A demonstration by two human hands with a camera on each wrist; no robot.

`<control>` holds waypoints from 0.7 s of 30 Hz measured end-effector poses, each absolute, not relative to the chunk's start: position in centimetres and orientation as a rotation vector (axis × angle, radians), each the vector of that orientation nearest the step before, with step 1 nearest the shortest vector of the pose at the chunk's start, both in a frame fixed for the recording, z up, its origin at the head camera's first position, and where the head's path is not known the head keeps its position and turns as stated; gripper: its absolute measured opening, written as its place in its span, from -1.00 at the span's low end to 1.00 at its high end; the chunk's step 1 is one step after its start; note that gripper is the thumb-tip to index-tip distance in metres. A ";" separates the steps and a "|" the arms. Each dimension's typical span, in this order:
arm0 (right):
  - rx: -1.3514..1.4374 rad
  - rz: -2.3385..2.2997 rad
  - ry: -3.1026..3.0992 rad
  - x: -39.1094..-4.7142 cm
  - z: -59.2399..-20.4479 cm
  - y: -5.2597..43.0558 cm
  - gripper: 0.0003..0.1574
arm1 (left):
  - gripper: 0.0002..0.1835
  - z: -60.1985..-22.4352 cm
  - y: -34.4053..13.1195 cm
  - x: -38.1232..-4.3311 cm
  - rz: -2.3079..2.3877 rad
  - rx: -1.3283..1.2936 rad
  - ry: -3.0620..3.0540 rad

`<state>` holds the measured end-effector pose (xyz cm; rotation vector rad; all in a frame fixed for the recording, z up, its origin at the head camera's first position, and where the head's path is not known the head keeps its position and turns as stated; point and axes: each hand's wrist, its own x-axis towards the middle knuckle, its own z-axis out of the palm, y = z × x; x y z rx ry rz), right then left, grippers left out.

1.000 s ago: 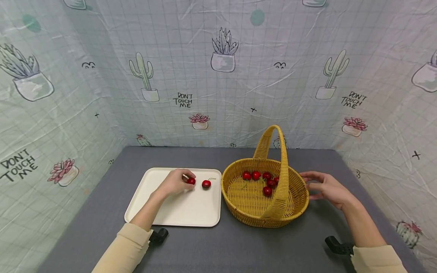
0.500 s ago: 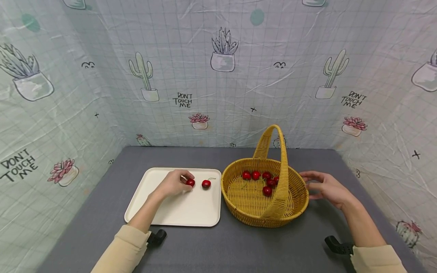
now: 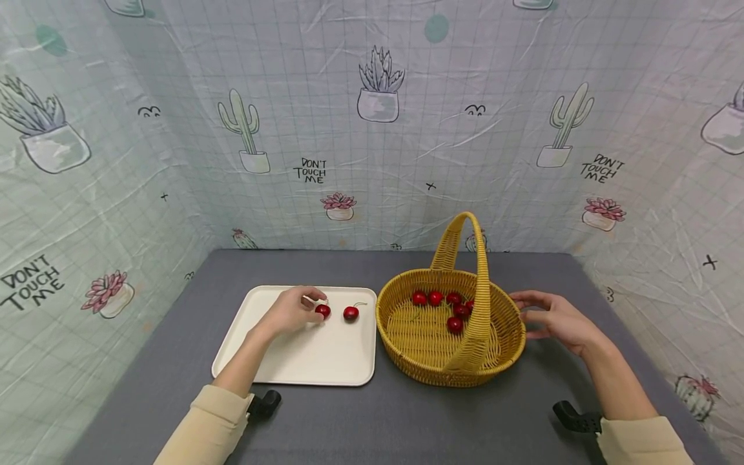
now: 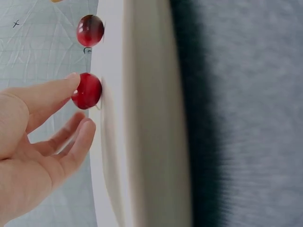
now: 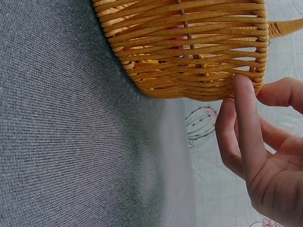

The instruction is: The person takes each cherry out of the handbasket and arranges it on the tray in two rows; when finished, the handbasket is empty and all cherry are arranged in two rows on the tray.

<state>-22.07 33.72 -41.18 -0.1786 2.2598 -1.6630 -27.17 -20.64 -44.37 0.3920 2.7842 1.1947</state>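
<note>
In the head view my left hand is over the white tray, fingers spread about a red cherry with a stem. The left wrist view shows the thumb tip right at this cherry, the other fingertips apart from it. A second cherry lies on the tray to its right. My right hand is at the right side of the yellow wicker basket. In the right wrist view its loosely bent fingers touch the outside of the basket near the rim.
Several cherries lie inside the basket, under its tall arched handle. Tray and basket stand close together on a grey cloth-covered table. A patterned curtain rises behind and at both sides.
The left hand has shifted slightly left with the cherry, and its fingers have parted, showing more of the cherry and its stem. The right hand and basket stay put.
</note>
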 end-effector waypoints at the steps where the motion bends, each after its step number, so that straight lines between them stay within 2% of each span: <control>1: -0.175 -1.662 2.260 -22.1 -41.2 33.7 -0.22 | -0.62 -44.3 -20.6 -27.2 1.198 0.393 2.791; 8: -0.168 -1.661 2.257 -22.2 -41.3 33.7 -0.22 | -0.67 -43.1 -19.2 -27.1 1.256 0.478 2.821; 21: -0.173 -1.660 2.257 -22.2 -41.2 33.7 -0.21 | -0.78 -40.6 -13.2 -26.4 1.442 0.710 2.796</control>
